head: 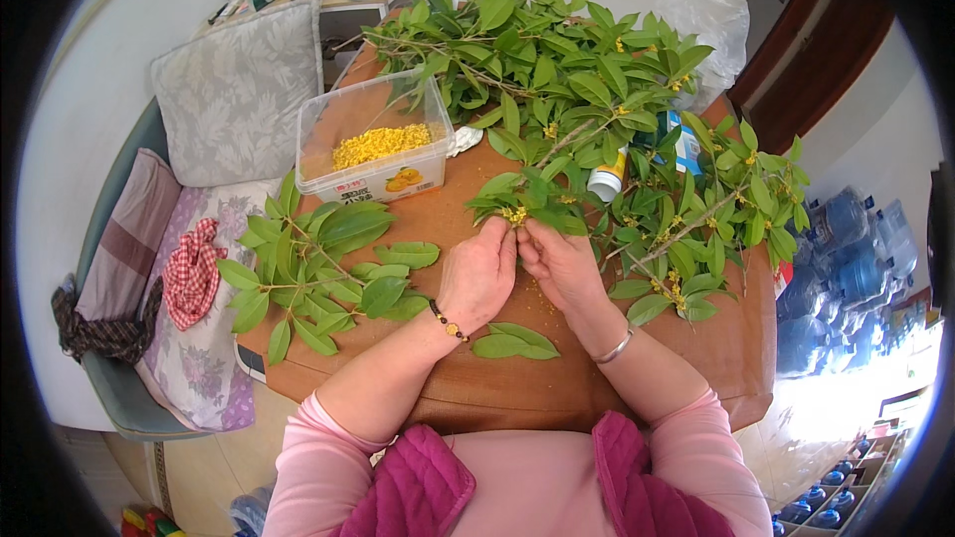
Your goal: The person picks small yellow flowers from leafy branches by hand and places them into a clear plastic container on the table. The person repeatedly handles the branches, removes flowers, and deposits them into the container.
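My left hand (481, 272) and my right hand (563, 265) meet over the table, fingertips pinched together at the base of a leafy osmanthus sprig (513, 215) with small yellow blossoms. The fingers hide the exact grip. To the left stands a clear plastic tub (373, 183) with a printed label, partly filled with loose yellow blossoms (384, 145). Left of my hands lies a leafy branch (321, 276) with no blossoms showing. On the right rests a branch (690, 227) bearing several yellow flower clusters. Loose leaves (515, 341) lie between my forearms.
A large heap of branches (537, 52) covers the far side of the brown-covered table (448, 388). Among the foliage lies a white-capped bottle (606, 180); crumpled tissue (465, 140) is beside the tub. A cushioned seat (201, 358) stands left, and large water bottles (847, 268) are stacked right.
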{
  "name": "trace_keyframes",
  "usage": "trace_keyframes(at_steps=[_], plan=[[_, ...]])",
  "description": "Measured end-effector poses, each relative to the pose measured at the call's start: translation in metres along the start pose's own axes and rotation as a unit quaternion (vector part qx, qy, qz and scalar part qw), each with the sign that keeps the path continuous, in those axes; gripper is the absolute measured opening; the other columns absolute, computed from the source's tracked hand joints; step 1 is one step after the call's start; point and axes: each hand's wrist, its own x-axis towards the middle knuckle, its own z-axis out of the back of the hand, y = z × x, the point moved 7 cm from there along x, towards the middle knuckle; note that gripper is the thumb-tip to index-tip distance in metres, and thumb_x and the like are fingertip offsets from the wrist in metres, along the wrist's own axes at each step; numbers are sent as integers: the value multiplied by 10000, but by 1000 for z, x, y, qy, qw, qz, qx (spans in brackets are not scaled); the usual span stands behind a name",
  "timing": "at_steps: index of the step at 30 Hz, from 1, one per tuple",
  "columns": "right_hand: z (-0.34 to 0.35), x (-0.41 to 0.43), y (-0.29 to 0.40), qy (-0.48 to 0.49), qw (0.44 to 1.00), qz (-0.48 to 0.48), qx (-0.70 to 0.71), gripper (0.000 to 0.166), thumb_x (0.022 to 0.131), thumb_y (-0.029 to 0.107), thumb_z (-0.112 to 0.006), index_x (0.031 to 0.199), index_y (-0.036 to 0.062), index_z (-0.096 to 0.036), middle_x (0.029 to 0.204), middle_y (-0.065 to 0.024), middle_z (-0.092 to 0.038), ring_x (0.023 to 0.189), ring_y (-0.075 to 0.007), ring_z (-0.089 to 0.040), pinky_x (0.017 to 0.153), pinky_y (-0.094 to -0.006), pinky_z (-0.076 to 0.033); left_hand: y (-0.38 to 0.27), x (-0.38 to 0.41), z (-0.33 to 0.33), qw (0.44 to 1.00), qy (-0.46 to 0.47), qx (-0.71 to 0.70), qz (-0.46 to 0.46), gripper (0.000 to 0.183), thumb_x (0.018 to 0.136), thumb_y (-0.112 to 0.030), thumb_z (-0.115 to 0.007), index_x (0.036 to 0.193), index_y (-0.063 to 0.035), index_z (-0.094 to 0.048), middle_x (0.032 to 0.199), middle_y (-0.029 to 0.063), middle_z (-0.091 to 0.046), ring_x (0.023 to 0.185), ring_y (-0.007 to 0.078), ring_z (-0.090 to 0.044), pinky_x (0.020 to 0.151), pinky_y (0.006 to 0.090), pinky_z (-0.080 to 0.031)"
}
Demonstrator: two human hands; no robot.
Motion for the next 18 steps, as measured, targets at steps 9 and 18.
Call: trace_keyframes(at_steps=[9,18], plan=[[5,-4,-4,-32,998,-55,0,77,860,79,-583,898,19,-552,771,-40,-564,561,-76,-469,422,-176,-317,1,1,3,1000,-12,28,-7,81,870,-91,-493,895,-16,-509,728,223,-571,679,400,-568,548,426,-442],[3,-2,14,-2,974,10,-225,106,857,100,-568,871,-5,-572,693,-26,-555,542,-65,-463,455,-189,-350,15,5,-2,974,66,-186,110,154,881,-147,-477,867,-6,-537,680,137,-554,621,219,-530,586,321,-429]])
